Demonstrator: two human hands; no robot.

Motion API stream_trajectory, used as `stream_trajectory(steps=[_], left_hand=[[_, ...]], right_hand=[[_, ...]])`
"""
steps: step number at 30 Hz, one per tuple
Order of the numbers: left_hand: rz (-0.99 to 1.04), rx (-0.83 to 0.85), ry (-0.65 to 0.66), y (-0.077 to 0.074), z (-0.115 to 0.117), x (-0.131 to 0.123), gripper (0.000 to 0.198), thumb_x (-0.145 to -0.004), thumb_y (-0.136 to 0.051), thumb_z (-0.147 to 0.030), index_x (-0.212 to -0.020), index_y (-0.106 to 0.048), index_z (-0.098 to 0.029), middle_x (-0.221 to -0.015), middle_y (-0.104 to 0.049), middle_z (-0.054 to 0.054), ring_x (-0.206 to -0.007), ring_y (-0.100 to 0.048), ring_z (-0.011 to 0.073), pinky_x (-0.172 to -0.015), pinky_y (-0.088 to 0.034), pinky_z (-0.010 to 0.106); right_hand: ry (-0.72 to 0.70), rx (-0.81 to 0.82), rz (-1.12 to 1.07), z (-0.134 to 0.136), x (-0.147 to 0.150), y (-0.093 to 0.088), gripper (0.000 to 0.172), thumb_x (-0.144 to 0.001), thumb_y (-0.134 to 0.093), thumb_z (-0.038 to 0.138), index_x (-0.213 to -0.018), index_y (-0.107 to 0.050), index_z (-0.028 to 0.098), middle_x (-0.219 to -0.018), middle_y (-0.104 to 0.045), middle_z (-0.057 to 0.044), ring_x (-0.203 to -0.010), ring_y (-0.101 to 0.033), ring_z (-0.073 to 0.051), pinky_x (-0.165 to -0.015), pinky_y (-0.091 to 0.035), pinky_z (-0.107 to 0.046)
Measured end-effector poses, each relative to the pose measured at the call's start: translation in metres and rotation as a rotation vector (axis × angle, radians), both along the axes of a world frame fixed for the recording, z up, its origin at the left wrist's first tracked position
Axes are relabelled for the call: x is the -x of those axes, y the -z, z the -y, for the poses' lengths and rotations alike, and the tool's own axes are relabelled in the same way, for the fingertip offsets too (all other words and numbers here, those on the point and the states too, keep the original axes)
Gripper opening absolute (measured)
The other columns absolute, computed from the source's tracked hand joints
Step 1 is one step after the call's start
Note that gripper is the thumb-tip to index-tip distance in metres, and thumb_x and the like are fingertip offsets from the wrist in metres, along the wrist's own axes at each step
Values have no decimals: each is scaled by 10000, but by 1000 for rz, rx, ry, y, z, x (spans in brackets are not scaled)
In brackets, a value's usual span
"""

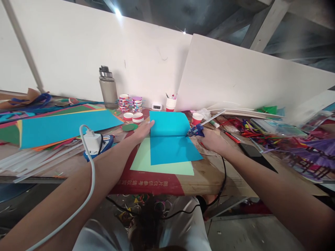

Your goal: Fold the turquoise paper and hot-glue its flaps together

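A bright blue sheet of paper (172, 150) has a crease across its middle, with its far half raised. My left hand (143, 130) is closed on the left edge of that raised half. In my right hand (210, 141) is a blue hot glue gun (196, 130), a clear glue stick (214, 116) standing out of its back. The gun's nozzle points left at the right end of the crease. Under the blue sheet lies a pale green sheet (162, 168) on flattened cardboard (146, 184). The glue gun's black cord (224, 174) hangs over the table's front edge.
To the left are stacked coloured sheets (68, 125), clear glue sticks (39, 162) and a white plug (93, 143) with its cable. Behind stand a bottle (108, 90), paper cups (137, 118), a small clock (157, 106) and a pen cup (171, 104). A phone (250, 150) lies right.
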State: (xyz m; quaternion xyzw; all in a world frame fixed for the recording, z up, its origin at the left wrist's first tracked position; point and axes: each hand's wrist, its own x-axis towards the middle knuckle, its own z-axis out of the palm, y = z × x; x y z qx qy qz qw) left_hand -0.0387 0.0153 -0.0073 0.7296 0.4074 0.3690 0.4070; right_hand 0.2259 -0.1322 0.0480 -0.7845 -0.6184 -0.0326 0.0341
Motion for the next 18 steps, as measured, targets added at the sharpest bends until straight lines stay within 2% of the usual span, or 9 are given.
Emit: stream_trajectory(steps=[4,8,11,15,18], left_hand=[[-5,-27,15,1,-2,0,591,-886,-392,-579,-1319,-552,-210,-1432,-482,32,-1365,-369,283,-1143,-258,387],[-51,-23,-33,0,1,2,614,-874,-402,-600,-1282,-578,-176,-1464,-437,61,-1382,-333,306,-1155,-215,405],[-27,-4,7,1,0,1,608,-874,-394,-615,-1265,-592,-194,-1447,-462,44,-1381,-336,295,-1149,-235,383],[35,-15,64,2,-2,1,618,-884,-392,-592,-1354,-510,-207,-1446,-466,39,-1363,-374,258,-1140,-260,368],[7,-14,57,-1,1,1,626,-897,-379,-572,-1367,-494,-174,-1465,-438,53,-1364,-372,262,-1139,-259,367]], right_hand=[[-4,17,7,-1,0,0,330,-920,-434,347,-1096,-601,122,-1149,-656,-190,-1020,-629,-268,-803,-428,-303],[-38,32,-10,0,-9,3,317,-909,-443,350,-1078,-601,133,-1129,-666,-175,-988,-639,-264,-804,-429,-305],[-23,35,-11,-5,-12,5,330,-907,-439,337,-1096,-595,117,-1144,-658,-188,-993,-636,-274,-826,-425,-321],[22,26,-8,-7,-11,4,350,-906,-440,327,-1131,-585,101,-1158,-651,-197,-1004,-633,-276,-839,-426,-329],[0,39,-6,0,-13,0,341,-907,-439,351,-1094,-609,121,-1114,-672,-174,-980,-639,-267,-824,-436,-314]])
